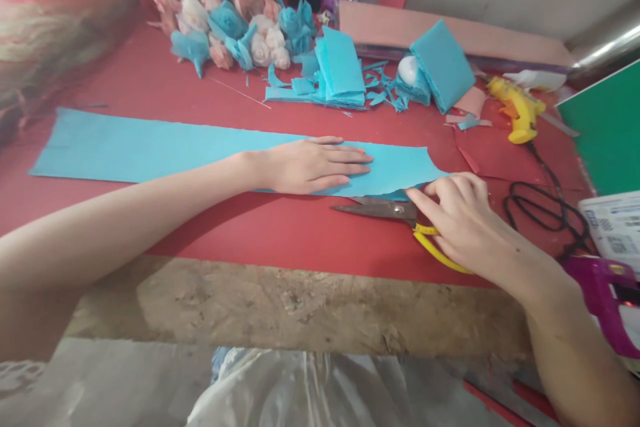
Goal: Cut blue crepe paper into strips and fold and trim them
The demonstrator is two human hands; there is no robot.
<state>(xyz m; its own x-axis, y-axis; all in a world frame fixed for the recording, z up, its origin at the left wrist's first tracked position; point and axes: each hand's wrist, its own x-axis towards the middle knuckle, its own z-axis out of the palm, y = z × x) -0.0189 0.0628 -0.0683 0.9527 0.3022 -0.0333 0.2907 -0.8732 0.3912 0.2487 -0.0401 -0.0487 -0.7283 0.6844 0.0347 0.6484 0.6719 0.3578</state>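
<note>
A long strip of blue crepe paper (165,147) lies across the red table cover. Flat on its right half rests my left hand (315,163), fingers stretched out and pointing right. My right hand (457,207) pinches the strip's near right corner between thumb and fingers, lifting that edge a little. Scissors (400,211) with yellow handles lie on the table just under my right hand, blades pointing left and partly beneath the paper's edge. Part of their handles is hidden by that hand.
Pink, white and blue paper roses (230,20) are heaped at the back left. Folded blue paper (343,70) and scraps lie behind the strip. A yellow glue gun (520,110) with a black cord sits at the right, near a green board (607,127). The wooden table edge (300,300) runs in front.
</note>
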